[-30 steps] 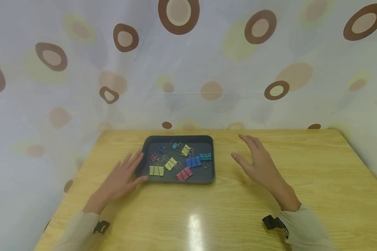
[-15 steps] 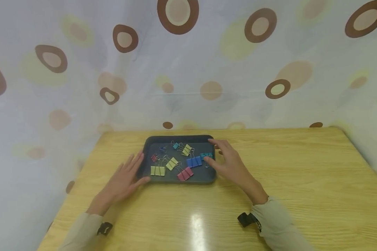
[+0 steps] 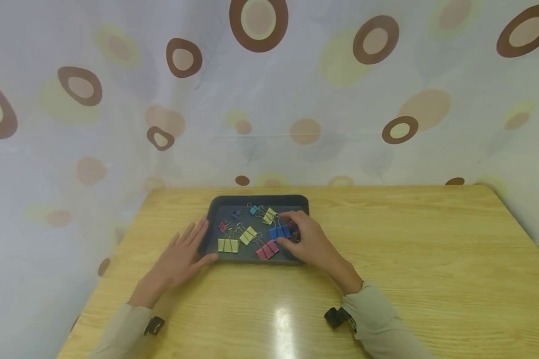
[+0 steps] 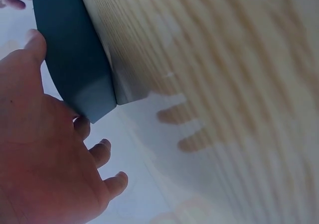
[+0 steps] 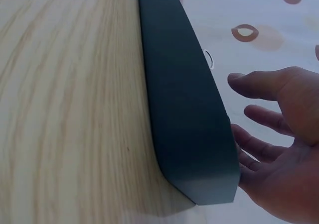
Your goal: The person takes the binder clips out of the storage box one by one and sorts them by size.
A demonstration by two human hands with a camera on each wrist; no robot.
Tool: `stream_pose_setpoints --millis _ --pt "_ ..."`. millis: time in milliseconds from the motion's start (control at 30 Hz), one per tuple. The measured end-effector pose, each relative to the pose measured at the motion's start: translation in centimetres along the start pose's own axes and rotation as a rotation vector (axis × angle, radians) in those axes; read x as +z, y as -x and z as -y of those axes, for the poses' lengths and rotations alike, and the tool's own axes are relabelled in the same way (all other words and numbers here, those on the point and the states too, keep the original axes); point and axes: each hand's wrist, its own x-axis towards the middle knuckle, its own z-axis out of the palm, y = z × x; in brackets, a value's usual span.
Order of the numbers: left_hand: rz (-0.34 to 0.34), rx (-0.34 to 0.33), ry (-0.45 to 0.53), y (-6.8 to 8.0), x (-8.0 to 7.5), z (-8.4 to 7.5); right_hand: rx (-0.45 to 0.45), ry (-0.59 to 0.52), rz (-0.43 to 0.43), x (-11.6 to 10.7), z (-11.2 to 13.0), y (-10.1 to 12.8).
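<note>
A dark tray [image 3: 251, 262] of binder clips sits on the table. My left hand [image 3: 177, 259] lies against its left end, fingers straight and spread, thumb at the front corner. Over the right end reaches my right hand [image 3: 313, 244], thumb and forefinger apart on either side of a large blue binder clip [image 3: 277, 233]. The right wrist view shows that hand's fingers [image 5: 256, 84] spread above the tray wall. A pink binder clip [image 3: 267, 250] lies just left of the right thumb. The larger teal clip is hidden behind the right hand.
Yellow binder clips [image 3: 228, 245] lie at the tray's front left and middle. Smaller ones, a red clip [image 3: 223, 227], a dark blue clip [image 3: 235, 214] and a teal clip [image 3: 253, 209], lie toward the back left. A patterned curtain [image 3: 305, 99] hangs behind the wooden table [image 3: 431, 249].
My right hand has moved left from the bare table to over the tray's right end, covering the larger teal clip. The left hand stays at the tray's left end.
</note>
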Motion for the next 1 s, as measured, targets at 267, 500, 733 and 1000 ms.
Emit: stream_pose_setpoints --millis 267,500,733,1000 --pt "-0.019 0.009 0.032 0.0 -0.1 0.0 0.016 0.045 0.109 1.6 0.5 -0.5" --pt "0.009 -0.008 0.061 0.0 -0.3 0.0 0.063 0.106 0.188 2.4 0.5 -0.9" --pt "0.031 -0.021 0.051 0.0 -0.5 0.0 0.052 0.129 0.182 3.1 0.1 -1.1" --pt "0.016 -0.013 0.075 -0.1 -0.6 -0.2 0.063 0.136 0.201 3.1 0.2 -1.0"
